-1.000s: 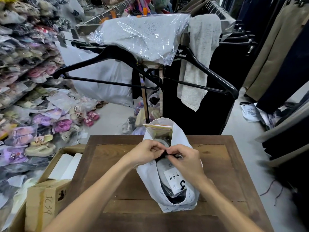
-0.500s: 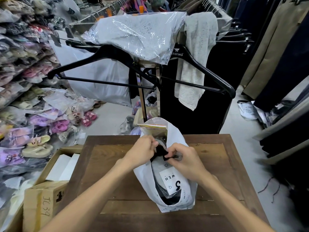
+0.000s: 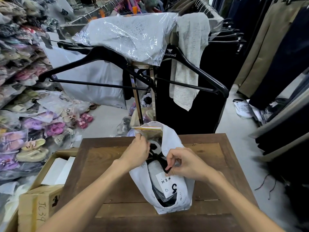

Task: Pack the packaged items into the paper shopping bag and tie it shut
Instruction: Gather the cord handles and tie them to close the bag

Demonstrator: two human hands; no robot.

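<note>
Bag point(image 3: 172, 205) lying on the worktop point(image 3: 103, 186), mouth open toward the camera, packaged items point(image 3: 165, 181) already inside with a white label showing. Yellow-edged packet point(image 3: 148, 131) poking out past the far end. Black ribbon point(image 3: 158, 158) strung across the mouth, crossed near the middle. Left hand point(image 3: 138, 152) curled at the bag's far left rim, gripping there, though whether on ribbon or paper is hard to tell. Right hand point(image 3: 185, 164) pinching the ribbon's free end between thumb and fingers point(image 3: 169, 162), just over the label. Packing apparently done; tying under way, knot not yet closed. Best now to pull both ends outward evenly, low and close to the paper, so the two rims draw together instead of one side buckling. Worth keeping the crossing centred over the opening, and easing the tension in rather than jerking, since thin paper may tear where the ribbon passes through. Sensible also to tuck that protruding packet down first, otherwise the mouth may not close flat. Box point(image 3: 33, 210) at the left edge well apart from the work, no hindrance.
</note>
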